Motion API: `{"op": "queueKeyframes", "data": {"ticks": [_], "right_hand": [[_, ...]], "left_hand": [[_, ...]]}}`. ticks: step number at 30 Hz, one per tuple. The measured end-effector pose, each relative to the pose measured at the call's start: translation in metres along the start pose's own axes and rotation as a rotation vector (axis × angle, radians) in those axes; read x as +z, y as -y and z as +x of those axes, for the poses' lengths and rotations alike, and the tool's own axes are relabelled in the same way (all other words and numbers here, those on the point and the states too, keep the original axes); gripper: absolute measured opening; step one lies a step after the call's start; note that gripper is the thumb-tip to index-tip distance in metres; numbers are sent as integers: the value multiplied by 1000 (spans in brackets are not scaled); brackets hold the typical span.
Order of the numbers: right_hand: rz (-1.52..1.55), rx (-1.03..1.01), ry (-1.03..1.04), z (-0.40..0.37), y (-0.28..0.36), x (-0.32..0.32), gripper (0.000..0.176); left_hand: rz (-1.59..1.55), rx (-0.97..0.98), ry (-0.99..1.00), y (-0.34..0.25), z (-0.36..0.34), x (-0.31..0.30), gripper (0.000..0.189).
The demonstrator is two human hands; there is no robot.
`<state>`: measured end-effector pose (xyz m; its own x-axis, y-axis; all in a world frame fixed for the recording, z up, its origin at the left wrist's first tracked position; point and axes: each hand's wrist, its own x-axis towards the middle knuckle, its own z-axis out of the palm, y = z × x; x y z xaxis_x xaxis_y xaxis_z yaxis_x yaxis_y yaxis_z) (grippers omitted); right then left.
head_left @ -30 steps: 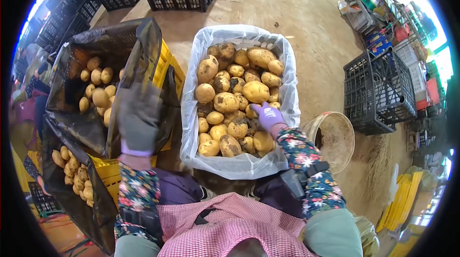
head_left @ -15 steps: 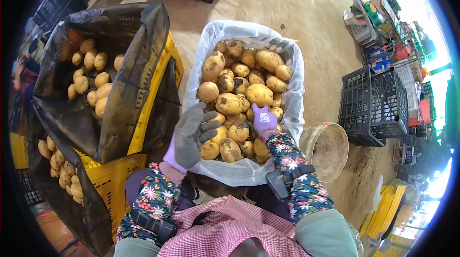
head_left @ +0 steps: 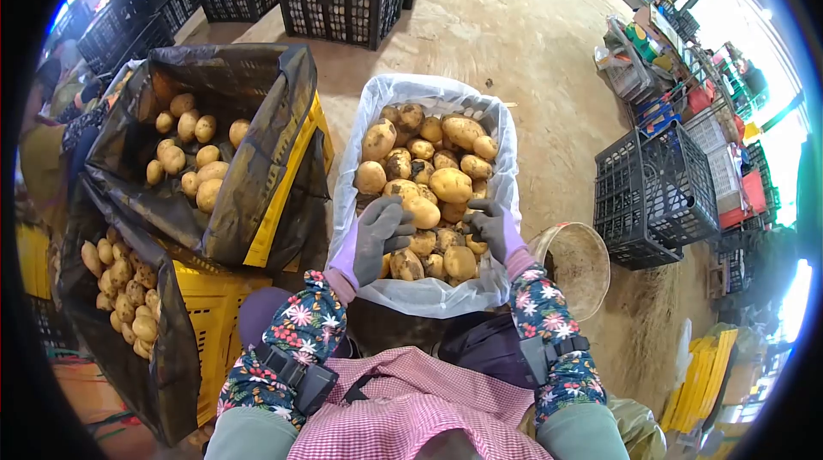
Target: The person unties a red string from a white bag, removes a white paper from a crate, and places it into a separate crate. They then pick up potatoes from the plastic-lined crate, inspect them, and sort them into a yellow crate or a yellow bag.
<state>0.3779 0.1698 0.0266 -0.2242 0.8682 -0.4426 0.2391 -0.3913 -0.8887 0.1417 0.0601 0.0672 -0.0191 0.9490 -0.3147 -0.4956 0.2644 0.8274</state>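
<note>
A crate lined with thin white sheeting (head_left: 403, 295) stands in front of me, holding many soil-marked potatoes (head_left: 451, 186). My left hand (head_left: 380, 235), in a grey-palmed glove with a purple cuff, is over its left near part. The fingers are apart and partly curled, beside a smooth pale potato (head_left: 422, 212) that I see no grip on. On the other side, my right hand (head_left: 491, 227) hovers over the potatoes at the crate's right edge. Its grey palm side shows, the fingers are loosely bent and nothing is visible in them.
To the left, two yellow crates with black liners hold potatoes: an upper one (head_left: 296, 211) and a lower one (head_left: 216, 310). A dirty round bucket (head_left: 591, 267) stands at the right, with black crates (head_left: 656, 194) beyond. Stacked, filled black crates (head_left: 339, 14) stand ahead.
My right hand has lifted off the potatoes, shifted right and turned its palm side into view. My left hand has moved right, over the crate. The view has tilted up slightly.
</note>
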Motion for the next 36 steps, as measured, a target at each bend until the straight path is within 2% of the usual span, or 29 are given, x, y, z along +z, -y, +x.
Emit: {"op": "queueKeyframes", "data": {"ticks": [1, 2, 4, 6, 7, 8, 10, 11, 12, 14, 15, 17, 18, 19, 20, 21, 22, 23, 24, 25, 26, 28, 29, 30, 32, 33, 34, 35, 36], "right_hand": [[-26, 2, 18, 5, -7, 3, 46], [-21, 4, 20, 9, -16, 10, 46], [-115, -148, 142, 15, -21, 42, 54], [-724, -501, 61, 43, -54, 72, 68], [-840, -499, -34, 41, -45, 96, 67], [-883, -409, -20, 34, -35, 104, 64], [-901, -383, -64, 36, -33, 115, 59], [-751, -425, -99, 32, -31, 111, 55], [-499, -364, -115, 39, -30, 104, 51], [408, 93, 260, 10, 25, 74, 55], [459, 247, 281, -1, 37, 59, 60], [542, 306, 451, -12, 43, 33, 59], [443, 208, 467, -18, 40, 26, 58], [344, 110, 472, -24, 39, 19, 57], [-117, -375, 492, -38, 34, 15, 55], [-555, -844, 272, -53, 33, 13, 56], [-556, -843, 278, -63, 41, 16, 56], [-572, -913, 276, -66, 48, 22, 69], [-409, -703, 346, -62, 42, 24, 54], [-213, -484, 380, -58, 37, 27, 44], [-29, -282, 368, -54, 31, 29, 41], [19, 101, 190, -64, 58, 35, 41], [-89, -115, 78, -53, 46, 37, 38], [-167, -276, 44, -50, 51, 39, 36], [131, -270, 136, -58, 59, 44, 39], [135, -264, 138, -58, 55, 49, 39], [-24, -560, 121, -56, 51, 54, 43], [-187, -853, 97, -56, 47, 58, 48], [-185, -846, 86, -59, 47, 60, 48]], "left_hand": [[-14, -3, 14, -4, -2, 3, 54], [-10, -5, 12, -5, -5, 5, 54], [-6, 27, -54, -8, -8, 2, 55], [-17, 57, -103, -6, -14, -4, 55], [-28, 33, -144, -5, -17, -7, 55], [-38, 4, -185, -3, -20, -10, 56], [-13, -15, -216, -2, -25, -15, 55], [-24, -22, -221, -4, -29, -15, 54], [-45, -22, -221, -4, -30, -14, 54], [-43, 6, -197, -5, -29, -16, 53], [40, 47, -183, -5, -26, -15, 51], [102, 89, -100, -4, -19, -10, 52], [95, 85, -81, -3, -16, -2, 52], [328, 254, -3, -2, -13, 8, 58], [561, 427, 68, -3, -11, 17, 64], [920, 676, 149, -25, -17, 32, 76], [918, 674, 143, -25, -15, 39, 76], [989, 684, 192, -23, -14, 46, 76], [1065, 693, 237, -21, -13, 49, 77], [842, 632, 200, -7, -7, 43, 63], [860, 634, 183, 2, -4, 35, 63], [207, 270, 110, -7, -10, 35, 52], [-265, 42, 107, -9, -13, 42, 51], [-255, 46, 95, -7, -13, 40, 51], [-619, -127, 107, 0, -11, 36, 54], [-714, -146, 132, 1, -12, 40, 56], [-713, -152, 129, 6, -13, 42, 56], [-139, 196, 79, 13, -15, 45, 57], [150, 309, 71, 22, -13, 37, 57]]}}
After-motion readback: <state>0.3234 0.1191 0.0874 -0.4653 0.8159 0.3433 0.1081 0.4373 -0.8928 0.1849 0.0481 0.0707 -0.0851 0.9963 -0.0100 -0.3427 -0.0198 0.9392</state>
